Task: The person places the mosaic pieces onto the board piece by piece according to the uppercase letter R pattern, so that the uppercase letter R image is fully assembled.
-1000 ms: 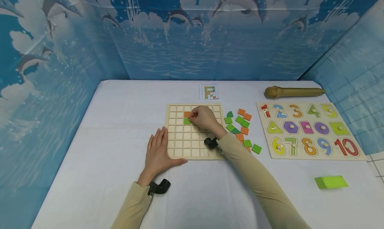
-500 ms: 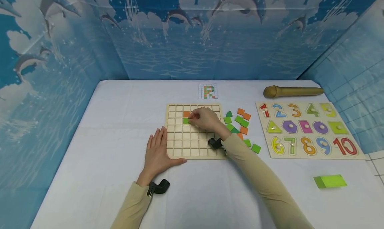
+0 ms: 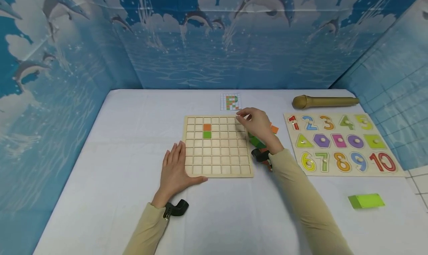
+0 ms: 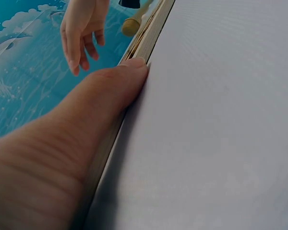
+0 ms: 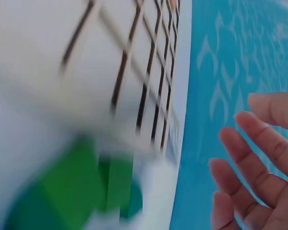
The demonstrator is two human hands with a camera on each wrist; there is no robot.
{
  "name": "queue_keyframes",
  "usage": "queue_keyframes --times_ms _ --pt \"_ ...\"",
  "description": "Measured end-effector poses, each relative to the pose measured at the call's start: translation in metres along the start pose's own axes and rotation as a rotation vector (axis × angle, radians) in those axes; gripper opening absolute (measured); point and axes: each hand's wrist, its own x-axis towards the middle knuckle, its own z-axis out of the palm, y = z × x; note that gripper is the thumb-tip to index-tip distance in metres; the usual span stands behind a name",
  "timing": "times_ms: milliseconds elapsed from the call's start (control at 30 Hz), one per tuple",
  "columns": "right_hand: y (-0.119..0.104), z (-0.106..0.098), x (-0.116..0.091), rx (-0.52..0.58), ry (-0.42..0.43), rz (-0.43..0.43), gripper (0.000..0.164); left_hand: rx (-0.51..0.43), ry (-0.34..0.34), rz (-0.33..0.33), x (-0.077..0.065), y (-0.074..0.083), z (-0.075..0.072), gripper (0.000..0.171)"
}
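A wooden grid board (image 3: pixel 220 151) lies on the white table. Two square tiles sit in it, an orange tile (image 3: pixel 207 127) directly above a green tile (image 3: pixel 207 134). My left hand (image 3: pixel 174 169) rests at the board's lower left corner, fingers straight along the left side. Its thumb (image 4: pixel 113 88) presses the near edge in the left wrist view. Over the board's upper right edge hovers my right hand (image 3: pixel 258 124), fingers loosely bent and holding nothing. Beneath it, loose green tiles (image 3: pixel 257 143) and orange ones are partly hidden; the right wrist view shows blurred green tiles (image 5: pixel 69 187).
Behind the board lies a small pattern card (image 3: pixel 231 102) with a coloured R. To the right are a number-and-shape puzzle board (image 3: pixel 337 166), a brown microphone-shaped object (image 3: pixel 326 102) and a bright green block (image 3: pixel 366 201). A printed dolphin curtain (image 3: pixel 214 62) stands behind the table.
My right hand has lifted off the green tile and moved right, towards the loose tiles, uncovering the grid's middle. The green tile stays below the orange one. My left hand has kept its place.
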Motion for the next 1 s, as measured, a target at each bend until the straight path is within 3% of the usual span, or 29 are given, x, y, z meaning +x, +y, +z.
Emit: queue_keyframes --times_ms 233,467,600,867,1000 --pt "0.023 -0.027 -0.009 -0.019 0.149 0.011 0.025 0.003 0.009 0.000 -0.001 -0.002 -0.001 0.129" --pt "0.045 -0.049 -0.018 -0.036 0.185 0.098 0.029 -0.005 -0.002 -0.002 -0.001 0.000 -0.003 0.129" --pt "0.054 -0.058 -0.021 -0.062 0.149 0.167 0.031 -0.007 0.001 0.005 0.000 0.001 -0.002 0.128" --pt "0.062 -0.066 -0.019 -0.097 -0.038 0.310 0.033 -0.004 0.013 0.012 0.000 0.001 -0.002 0.129" --pt "0.065 -0.065 -0.018 -0.137 -0.092 0.323 0.032 0.002 0.002 0.010 0.000 0.001 -0.001 0.129"
